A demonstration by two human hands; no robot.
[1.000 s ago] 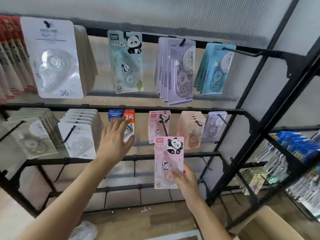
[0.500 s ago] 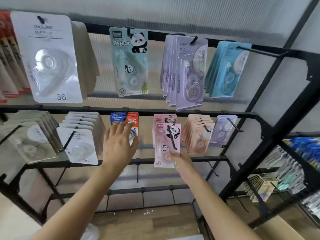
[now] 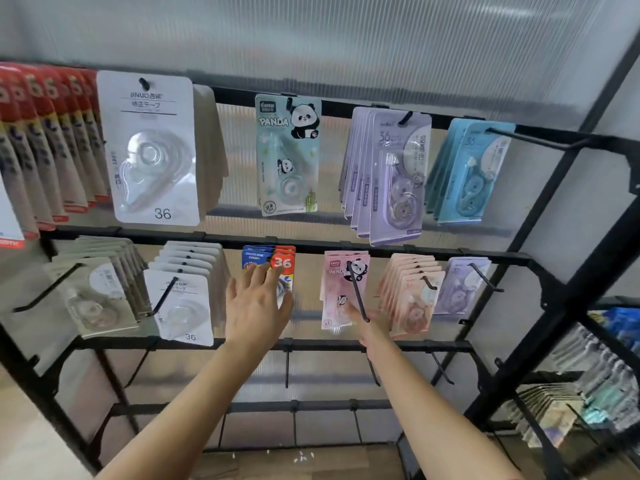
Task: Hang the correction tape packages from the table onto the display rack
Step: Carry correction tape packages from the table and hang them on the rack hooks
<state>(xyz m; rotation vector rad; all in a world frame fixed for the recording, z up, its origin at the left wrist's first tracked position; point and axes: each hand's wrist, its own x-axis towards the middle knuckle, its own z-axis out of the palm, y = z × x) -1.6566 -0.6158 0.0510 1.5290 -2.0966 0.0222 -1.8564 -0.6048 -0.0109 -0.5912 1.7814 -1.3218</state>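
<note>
Pink panda package hangs, apparently slightly askew.

Single head cam, wide-angle; no second view, so no overlap. Faces forward, square onto the display rack, close, at arm's reach. Floor at near bottom edge, side rack at the right edge.

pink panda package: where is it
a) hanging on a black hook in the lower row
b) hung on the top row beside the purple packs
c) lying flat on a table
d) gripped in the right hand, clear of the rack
a: the pink panda package hangs on a black hook in the lower row of the display rack, with the right hand by its lower edge, fingers straight.
</note>
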